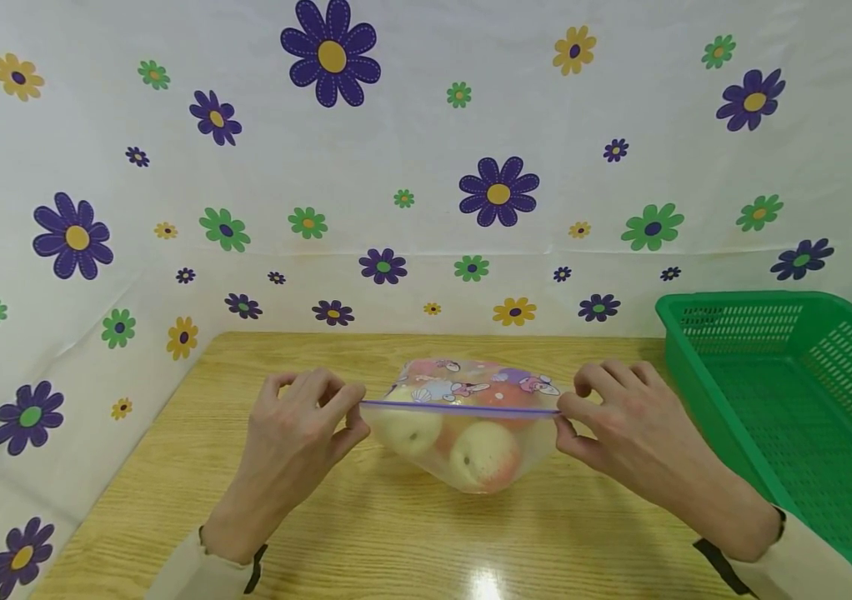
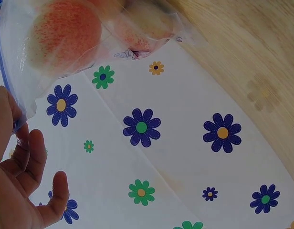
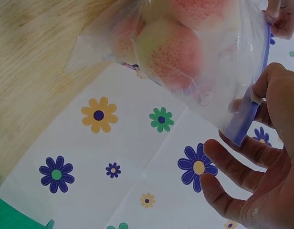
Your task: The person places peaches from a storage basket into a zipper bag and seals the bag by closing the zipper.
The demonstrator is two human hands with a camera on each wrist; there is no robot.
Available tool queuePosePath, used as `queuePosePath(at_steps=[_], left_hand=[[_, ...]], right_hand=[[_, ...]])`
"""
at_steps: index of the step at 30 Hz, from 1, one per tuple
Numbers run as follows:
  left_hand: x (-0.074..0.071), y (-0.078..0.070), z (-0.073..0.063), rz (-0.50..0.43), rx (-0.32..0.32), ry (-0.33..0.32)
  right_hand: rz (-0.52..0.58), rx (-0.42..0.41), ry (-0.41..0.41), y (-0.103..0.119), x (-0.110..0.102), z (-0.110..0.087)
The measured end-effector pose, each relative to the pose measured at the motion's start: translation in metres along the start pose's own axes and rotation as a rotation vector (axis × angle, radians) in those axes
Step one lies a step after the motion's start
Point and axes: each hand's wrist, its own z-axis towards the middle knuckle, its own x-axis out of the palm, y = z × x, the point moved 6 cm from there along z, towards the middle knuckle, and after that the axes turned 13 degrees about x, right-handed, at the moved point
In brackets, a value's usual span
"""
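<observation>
A clear zip bag [image 1: 463,392] with cartoon prints and a purple zip strip holds several peaches [image 1: 484,456] over the wooden table. My left hand [image 1: 302,433] pinches the left end of the strip between thumb and forefinger. At the opposite end, my right hand [image 1: 621,421] pinches the strip's right corner. The strip runs straight and taut between both hands. In the right wrist view the purple strip [image 3: 245,119] passes between thumb and fingers, its corner sticking out below. Reddish peaches [image 2: 66,36] press against the bag's side in the left wrist view.
A green plastic basket [image 1: 764,450] with slotted walls stands at the right, beside my right forearm. White cloth with flower prints [image 1: 411,150] hangs behind and to the left of the wooden table [image 1: 193,433].
</observation>
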Motion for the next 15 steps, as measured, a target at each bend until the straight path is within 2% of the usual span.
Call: queuePosePath(at_steps=[15], left_hand=[[0.0008,0.0008,-0.0001,0.006,-0.004,0.007]], right_hand=[[0.013,0.005,-0.010,-0.0026,-0.0016,-0.0008]])
